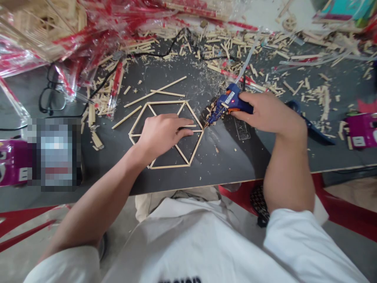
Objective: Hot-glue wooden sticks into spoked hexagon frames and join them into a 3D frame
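Observation:
A hexagonal frame of thin wooden sticks with inner spokes lies flat on the dark table. My left hand rests over its middle, thumb and forefinger closed around a short wooden stick that points right. My right hand is wrapped around a blue glue gun with an orange trigger and a lit red dot. The gun's nozzle, caked with wood bits, is at the frame's right corner; whether it touches is unclear. A clear glue stick juts from the gun's back.
Loose sticks lie above the frame. Wood scraps and red-and-clear plastic wrap cover the far side. Black glasses, a pixelated device and a purple object are left; another purple object is right.

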The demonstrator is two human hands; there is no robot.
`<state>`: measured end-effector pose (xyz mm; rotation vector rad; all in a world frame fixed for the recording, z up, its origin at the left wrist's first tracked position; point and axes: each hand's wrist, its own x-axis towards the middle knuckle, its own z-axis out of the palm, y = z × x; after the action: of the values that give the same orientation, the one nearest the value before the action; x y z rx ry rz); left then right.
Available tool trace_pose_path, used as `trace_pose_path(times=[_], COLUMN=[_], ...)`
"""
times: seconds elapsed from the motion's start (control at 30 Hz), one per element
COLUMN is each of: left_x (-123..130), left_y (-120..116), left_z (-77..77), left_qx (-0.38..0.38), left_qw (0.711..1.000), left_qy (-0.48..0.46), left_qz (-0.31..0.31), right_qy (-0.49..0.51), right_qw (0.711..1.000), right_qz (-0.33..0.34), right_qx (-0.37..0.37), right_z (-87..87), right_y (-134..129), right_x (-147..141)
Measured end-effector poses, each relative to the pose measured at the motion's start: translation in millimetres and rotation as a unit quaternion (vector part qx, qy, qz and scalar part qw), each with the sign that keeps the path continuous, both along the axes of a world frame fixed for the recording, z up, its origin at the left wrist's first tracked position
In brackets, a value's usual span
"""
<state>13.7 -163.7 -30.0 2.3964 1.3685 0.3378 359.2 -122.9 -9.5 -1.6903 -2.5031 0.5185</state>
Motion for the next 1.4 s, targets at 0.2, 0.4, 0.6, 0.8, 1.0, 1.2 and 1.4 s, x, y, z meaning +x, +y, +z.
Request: trace_pose_path(times=[0.2, 0.4, 0.6, 0.8, 1.0, 1.2, 1.4], left_x=[0.0, 0.1, 0.9, 0.8, 1.0, -0.2, 0.9], left_y=[0.4, 0.4, 0.5, 0.9, 1.3, 0.3, -0.6], left_z=[0.1, -0.3, 1.2, 1.4, 0.5, 1.0, 2.8], left_qx=[0.001, 0.000, -0.004, -0.009, -0.014, -0.022, -0.021], left_qw=[1.000, 1.000, 1.000, 1.000, 1.000, 1.000, 0.999], left_qy=[0.002, 0.005, 0.013, 0.019, 0.024, 0.021, 0.032], left_qz=[-0.004, 0.002, 0.000, -0.004, -0.002, -0.006, -0.004], right_qy=[0.023, 0.050, 0.065, 0.062, 0.065, 0.055, 0.050], right_qw=[0.999, 0.986, 0.977, 0.981, 0.982, 0.983, 0.983], right_qz=[-0.017, -0.122, -0.134, -0.123, -0.121, -0.124, -0.129], right_qx=[0.023, 0.102, 0.152, 0.140, 0.127, 0.121, 0.118], right_z=[-3.0, -18.3, -36.5, -41.5, -38.8, -33.1, -31.3], right_y=[2.5, 6.5, 13.5, 20.0, 19.3, 17.2, 17.1], right_x=[0.3, -14.8, -39.8, -48.2, -46.2, -48.0, -48.8])
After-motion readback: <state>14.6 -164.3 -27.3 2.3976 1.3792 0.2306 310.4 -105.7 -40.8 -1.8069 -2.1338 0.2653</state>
